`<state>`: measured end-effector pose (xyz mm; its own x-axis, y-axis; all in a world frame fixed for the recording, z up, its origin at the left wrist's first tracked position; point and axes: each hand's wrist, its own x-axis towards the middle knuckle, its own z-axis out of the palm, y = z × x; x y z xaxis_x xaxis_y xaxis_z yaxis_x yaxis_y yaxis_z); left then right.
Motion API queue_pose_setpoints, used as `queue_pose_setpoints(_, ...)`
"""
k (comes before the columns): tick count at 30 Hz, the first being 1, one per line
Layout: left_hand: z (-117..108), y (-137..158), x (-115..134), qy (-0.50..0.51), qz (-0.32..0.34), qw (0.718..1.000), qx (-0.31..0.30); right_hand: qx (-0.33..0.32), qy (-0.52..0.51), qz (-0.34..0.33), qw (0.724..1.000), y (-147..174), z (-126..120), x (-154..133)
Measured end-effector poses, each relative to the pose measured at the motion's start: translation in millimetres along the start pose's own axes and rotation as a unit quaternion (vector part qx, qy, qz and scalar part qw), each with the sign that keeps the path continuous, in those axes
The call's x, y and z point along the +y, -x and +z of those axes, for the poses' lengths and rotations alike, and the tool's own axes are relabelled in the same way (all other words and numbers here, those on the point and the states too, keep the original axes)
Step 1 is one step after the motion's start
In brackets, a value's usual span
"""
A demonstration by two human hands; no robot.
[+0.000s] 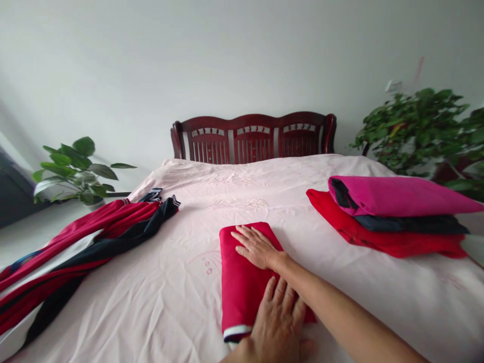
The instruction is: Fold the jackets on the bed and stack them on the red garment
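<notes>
A red folded garment (240, 282) with a white and dark edge at its near end lies on the bed in front of me. My right hand (257, 247) rests palm down on its far half, fingers stretched out. Nearer to me, my left hand (282, 315) lies on the garment's right near side with its fingers extended, hiding part of it. Neither hand grips anything.
Red, navy and white clothes (86, 247) are spread at the left of the bed. At right stands a folded stack topped by a magenta garment (401, 196). Beyond the pale pink sheet (181, 302) rises a dark wooden headboard (253, 136). Potted plants (77, 171) flank the bed.
</notes>
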<state>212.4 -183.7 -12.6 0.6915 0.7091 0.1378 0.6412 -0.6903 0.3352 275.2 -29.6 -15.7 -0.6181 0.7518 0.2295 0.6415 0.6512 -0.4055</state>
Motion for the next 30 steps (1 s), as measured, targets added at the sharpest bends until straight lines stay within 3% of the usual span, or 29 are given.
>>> queue_pose_setpoints(6, -8, 23, -8, 0.061, 0.04, 0.997, -0.005, -0.016, 0.1, 0.017, 0.995, 1, -4, 10)
queue_pose_setpoints(8, -13, 34, -19, 0.101, -0.001, 0.994, 0.05, 0.0, 0.12, 0.038, 0.992, 4, -5, 9)
queue_pose_setpoints(10, -20, 44, -35, 0.149, -0.093, 0.971, 0.162, 0.016, 0.135, 0.086, 0.987, 7, -7, 9)
queue_pose_setpoints(12, -29, 51, -55, 0.237, -0.202, 0.913, 0.265, 0.026, 0.141, 0.166, 0.976, 12, -9, 11)
queue_pose_setpoints(14, -40, 54, -72, 0.379, -0.299, 0.822, 0.303, 0.028, 0.132, 0.25, 0.959, 19, -11, 16)
queue_pose_setpoints(17, -55, 50, -88, 0.572, -0.383, 0.668, 0.284, 0.033, 0.106, 0.302, 0.947, 34, -11, 25)
queue_pose_setpoints(19, -62, 42, -90, 0.647, -0.382, 0.609, 0.253, 0.046, 0.086, 0.301, 0.949, 44, -8, 30)
queue_pose_setpoints(23, -63, 25, -87, 0.757, -0.35, 0.531, 0.15, 0.064, 0.01, 0.299, 0.952, 63, -3, 37)
queue_pose_setpoints(26, -56, 18, -85, 0.787, -0.376, 0.474, 0.119, 0.103, -0.069, 0.276, 0.953, 74, -2, 39)
queue_pose_setpoints(28, -51, 18, -83, 0.783, -0.37, 0.479, 0.144, 0.142, -0.142, 0.258, 0.945, 81, -2, 38)
queue_pose_setpoints(30, -49, 20, -79, 0.774, -0.339, 0.504, 0.179, 0.175, -0.239, 0.248, 0.923, 86, -2, 32)
